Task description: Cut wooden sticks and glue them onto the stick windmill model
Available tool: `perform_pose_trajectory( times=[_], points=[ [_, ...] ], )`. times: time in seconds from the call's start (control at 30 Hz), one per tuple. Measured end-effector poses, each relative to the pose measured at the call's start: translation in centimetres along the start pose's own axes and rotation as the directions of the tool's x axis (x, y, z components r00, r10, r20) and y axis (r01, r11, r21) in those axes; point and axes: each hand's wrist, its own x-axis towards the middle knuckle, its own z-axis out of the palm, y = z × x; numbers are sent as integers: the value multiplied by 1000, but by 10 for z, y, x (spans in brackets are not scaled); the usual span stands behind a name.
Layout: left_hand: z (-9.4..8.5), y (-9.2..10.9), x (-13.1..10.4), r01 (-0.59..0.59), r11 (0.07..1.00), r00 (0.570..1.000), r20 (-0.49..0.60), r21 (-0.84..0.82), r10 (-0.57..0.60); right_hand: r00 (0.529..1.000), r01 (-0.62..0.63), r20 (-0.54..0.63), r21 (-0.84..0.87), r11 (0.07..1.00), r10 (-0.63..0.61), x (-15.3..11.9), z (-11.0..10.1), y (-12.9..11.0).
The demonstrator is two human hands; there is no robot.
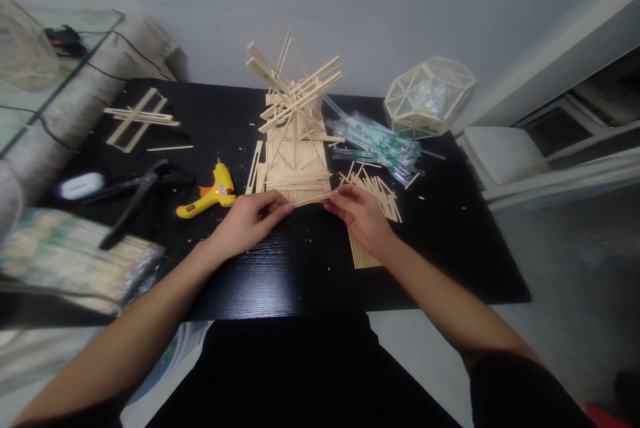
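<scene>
Between my two hands is a thin wooden stick (313, 200), held level along the front edge of a windmill model (296, 151) made of wooden sticks. My left hand (253, 220) pinches the stick's left end between thumb and fingers. At its right end, my right hand (361, 215) grips it with closed fingertips. Whether the stick touches the model's base I cannot tell. Crossed stick blades (300, 91) rise over the back of the model. Several loose sticks (383, 195) lie beside my right hand, partly over a flat stick panel (364, 251).
A yellow glue gun (215, 191) lies left of my left hand. Further left are black clamps (140, 188), a white case (81, 185), a crossed stick frame (140, 119) and wrapped sticks (75, 255). Plastic wrappers (380, 141) and a faceted stick ball (430, 96) sit at back right.
</scene>
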Motion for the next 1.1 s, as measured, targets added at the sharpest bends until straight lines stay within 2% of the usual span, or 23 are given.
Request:
perform_pose_trajectory(
  times=[0.2,0.27,0.3,0.33,0.37,0.4,0.43,0.47,0.5,0.53,0.57,0.63,0.7,0.77,0.87,0.97,1.1],
  points=[
    [5,-16,-2,-50,998,979,-201,-30,43,1000,23,15,-126,992,-21,-3,4,0],
    [6,-16,-1,-52,998,953,-301,-37,38,996,-9,89,-191,982,26,-4,3,-7],
    [6,-16,-1,-43,998,936,-351,-47,24,981,-56,169,-237,970,98,-6,1,-12],
    [6,-15,-1,-35,998,918,-395,-61,8,930,-133,288,-319,938,229,-7,-1,-17],
    [7,-14,-1,-31,997,903,-430,-73,-3,812,-218,417,-432,875,408,-9,-4,-22],
    [8,-13,-1,-31,996,892,-452,-82,-10,642,-286,500,-548,786,582,-11,-6,-26],
    [8,-12,-1,-32,996,885,-466,-86,-12,487,-317,524,-639,701,699,-12,-9,-28],
    [9,-12,-2,-34,996,881,-472,-86,-10,394,-327,526,-686,650,754,-14,-10,-29],
    [10,-11,-2,-35,996,879,-476,-81,-7,368,-327,523,-701,634,768,-15,-11,-28],
    [10,-10,-2,-35,997,878,-479,-74,-5,386,-324,527,-691,646,757,-15,-11,-25],
    [11,-10,-2,-35,997,876,-482,-70,-3,436,-311,537,-663,680,723,-15,-10,-21],
    [12,-9,-2,-36,997,873,-488,-67,-1,582,-221,560,-588,778,590,-15,-5,-13],
    [12,-9,-2,-39,997,871,-491,-74,-2,722,-60,563,-526,848,401,-13,0,-8],
    [12,-10,-2,-40,996,871,-492,-85,-7,806,77,542,-493,866,237,-12,3,-6],
    [12,-11,-2,-31,995,871,-491,-97,-20,879,167,465,-506,846,105,-11,4,-8],
    [12,-12,-2,-32,996,870,-492,-88,-16,927,194,372,-564,803,37,-10,1,-6],
    [14,-11,-2,-48,996,878,-479,-78,5,942,140,325,-614,777,88,-10,0,0]
  ],
)
